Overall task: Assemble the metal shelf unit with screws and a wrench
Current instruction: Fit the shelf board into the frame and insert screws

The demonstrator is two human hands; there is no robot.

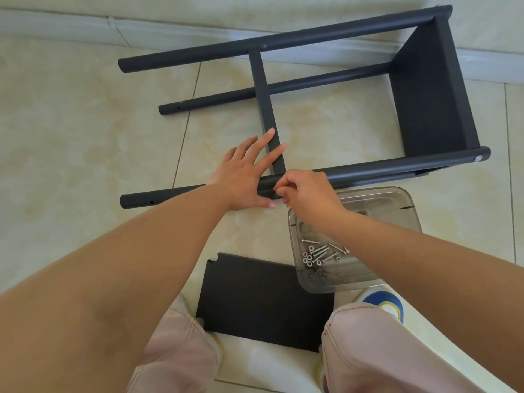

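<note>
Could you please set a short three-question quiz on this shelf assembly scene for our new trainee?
1. True or false: the left hand lies with straight fingers on the middle shelf panel of the frame.
2. Where are the spare screws? A) loose on the floor tiles B) in the clear plastic tray C) on the loose dark panel
3. Fill in: the right hand has its fingers curled at the near ____ of the frame.

Key
1. True.
2. B.
3. The tube; what the fingers pinch there is too small to tell.
</note>
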